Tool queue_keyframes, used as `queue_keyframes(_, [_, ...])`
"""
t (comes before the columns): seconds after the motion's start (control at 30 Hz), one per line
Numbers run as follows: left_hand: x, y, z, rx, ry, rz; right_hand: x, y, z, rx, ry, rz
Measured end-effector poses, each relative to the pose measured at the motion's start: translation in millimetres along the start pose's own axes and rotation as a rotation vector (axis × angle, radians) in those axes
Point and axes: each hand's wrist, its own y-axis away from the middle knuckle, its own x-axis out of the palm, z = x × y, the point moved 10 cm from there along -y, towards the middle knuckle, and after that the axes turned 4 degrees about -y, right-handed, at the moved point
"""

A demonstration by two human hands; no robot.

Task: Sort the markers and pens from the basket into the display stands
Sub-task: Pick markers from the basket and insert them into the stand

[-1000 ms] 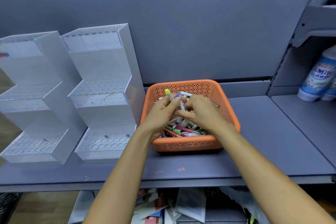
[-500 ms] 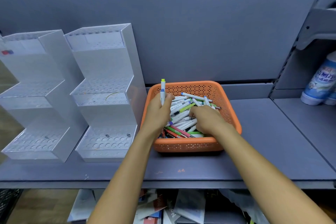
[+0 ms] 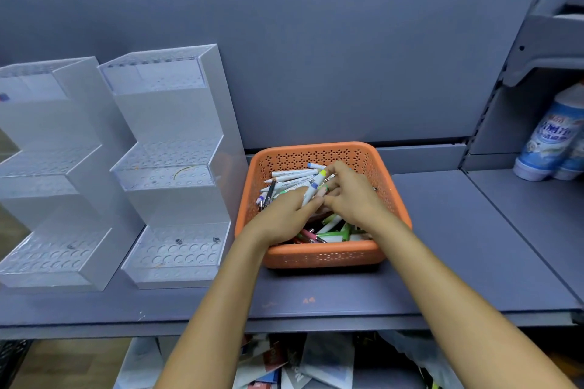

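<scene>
An orange perforated basket [image 3: 319, 254] sits on the grey shelf with several markers and pens [image 3: 294, 174] piled inside. Both my hands are in it. My left hand [image 3: 282, 218] grips a white marker with a yellow-green cap [image 3: 318, 179], which is tilted up and to the right. My right hand [image 3: 354, 197] meets it from the right, with curled fingertips pinching the same marker near its cap. Two clear acrylic stepped display stands, one nearer the basket [image 3: 177, 167] and one further left [image 3: 47, 174], stand left of the basket with their holes unfilled.
A grey back panel [image 3: 316, 57] rises behind the shelf. White and blue bottles [image 3: 553, 139] stand on the neighbouring shelf at the right. Papers and packets [image 3: 300, 363] lie on the level below the shelf edge. Bare shelf surface [image 3: 458, 230] lies right of the basket.
My left hand, which held the marker upright over the basket's left rim, has come back into the basket. My right hand has risen from the pile to meet it.
</scene>
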Motion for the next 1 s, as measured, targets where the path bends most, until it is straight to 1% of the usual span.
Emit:
queue_keyframes(0.1, [-0.2, -1.6, 0.6, 0.002, 0.021, -0.005, -4.7, -3.2, -3.2, 0.002, -0.008, -0.052])
queue_keyframes(0.2, [-6.2, 0.5, 5.2, -0.034, 0.169, -0.066, -0.5, -7.4, -5.6, 0.009, -0.116, -0.027])
queue_keyframes(0.23, [-9.7, 1.3, 6.8, -0.044, 0.219, -0.105, 2.5, -8.2, -6.0, 0.010, -0.168, -0.004])
queue_keyframes(0.3, [-23.1, 2.2, 15.2, -0.086, 0.293, -0.242, 8.1, -8.4, -7.3, 0.014, -0.215, 0.043])
queue_keyframes(0.33, [-31.0, 3.4, 21.2, -0.114, 0.333, -0.323, 10.5, -7.9, -8.7, 0.013, -0.169, 0.070])
queue_keyframes(0.4, [-41.1, 6.6, 31.5, -0.161, 0.481, -0.443, 19.3, -5.7, -14.3, 0.026, 0.078, 0.166])
queue_keyframes(0.47, [-41.5, 7.8, 36.1, -0.193, 0.669, -0.475, 29.8, -2.1, -25.3, 0.088, 0.391, 0.276])
queue_keyframes(0.5, [-41.3, 7.5, 35.5, -0.192, 0.713, -0.472, 31.5, -1.3, -28.9, 0.111, 0.512, 0.294])
queue_keyframes(0.57, [-42.5, 8.0, 34.2, -0.192, 0.680, -0.470, 32.0, -3.0, -27.1, 0.102, 0.656, 0.273])
queue_keyframes(0.63, [-44.4, 8.7, 31.4, -0.168, 0.633, -0.479, 32.5, -5.7, -25.4, 0.089, 0.703, 0.256])
queue_keyframes(0.7, [-43.8, 7.6, 30.3, -0.156, 0.567, -0.473, 32.7, -6.9, -28.1, 0.101, 0.683, 0.260])
queue_keyframes(0.8, [-46.2, 8.8, 31.4, -0.160, 0.395, -0.491, 28.9, -7.1, -28.9, 0.101, 0.559, 0.233])
queue_keyframes(0.87, [-50.0, 9.6, 29.4, -0.135, 0.339, -0.513, 21.8, -5.3, -21.4, 0.076, 0.413, 0.176])
queue_keyframes(0.93, [-49.4, 9.4, 23.9, -0.106, 0.313, -0.504, 15.9, -2.7, -9.8, 0.033, 0.202, 0.124])
queue_keyframes(1.0, [-46.3, 8.0, 19.2, -0.073, 0.149, -0.474, 12.0, -1.9, -1.4, 0.004, 0.023, 0.086])
